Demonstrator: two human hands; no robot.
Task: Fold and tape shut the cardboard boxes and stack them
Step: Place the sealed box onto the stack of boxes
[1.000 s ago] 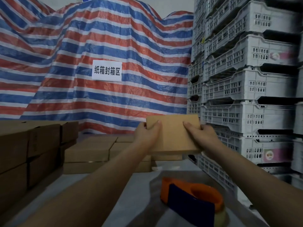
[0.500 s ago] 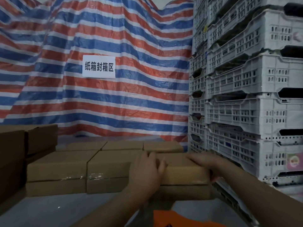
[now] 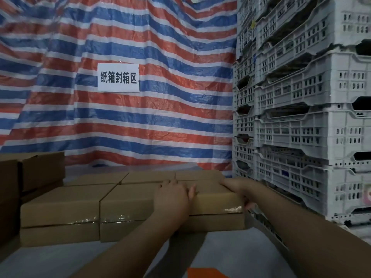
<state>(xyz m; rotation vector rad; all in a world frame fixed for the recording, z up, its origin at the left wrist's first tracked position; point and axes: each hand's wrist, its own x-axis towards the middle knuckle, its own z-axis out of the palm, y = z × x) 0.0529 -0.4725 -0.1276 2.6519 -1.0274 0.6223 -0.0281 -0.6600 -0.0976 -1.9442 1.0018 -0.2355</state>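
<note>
- My left hand (image 3: pixel 174 195) lies flat on the top of the cardboard box (image 3: pixel 215 203), fingers straight and relaxed.
- My right hand (image 3: pixel 237 188) grips the right end of this box, fingers over the top and the thumb below the edge.
- The box sits on another box, at the right end of the stack of boxes (image 3: pixel 80 209) on the bench (image 3: pixel 60 257), near its far right corner.
- Just beside it on the right stand white plastic crates (image 3: pixel 301 117).
- Behind hangs a striped tarp (image 3: pixel 140 127) with a paper sign (image 3: pixel 118 77).

Grey table (image 3: pixel 60 261), cardboard boxes (image 3: pixel 60 205) atop
</note>
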